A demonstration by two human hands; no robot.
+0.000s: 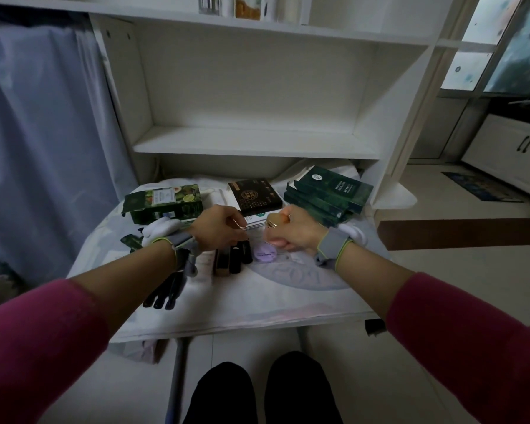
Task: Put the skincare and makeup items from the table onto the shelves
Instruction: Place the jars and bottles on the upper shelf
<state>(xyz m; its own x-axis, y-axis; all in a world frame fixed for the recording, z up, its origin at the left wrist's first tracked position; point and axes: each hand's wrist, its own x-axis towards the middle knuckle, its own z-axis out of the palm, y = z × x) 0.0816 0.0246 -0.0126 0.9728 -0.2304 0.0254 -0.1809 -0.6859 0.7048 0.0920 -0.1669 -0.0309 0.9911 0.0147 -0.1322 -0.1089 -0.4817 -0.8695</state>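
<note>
My left hand (219,228) pinches the edge of a thin stack of flat white sachets (254,224) lying on the table. Beside it, my right hand (292,231) grips a small gold-lidded jar (274,221). A black box with a gold emblem (254,195) rests on the sachets just behind my hands. Left of it stands a green avocado-print box (166,203), and a stack of dark green boxes (329,194) is at the right. A lilac round compact (265,254) and several dark tubes (236,257) lie under my hands. The white shelf (254,146) behind is bare.
More dark tubes (164,293) lie near the table's front left. White rounded objects (162,226) sit by each wrist. The small table has a pale cloth (257,301). A blue curtain (43,133) hangs at left. Containers stand on the upper shelf (245,7).
</note>
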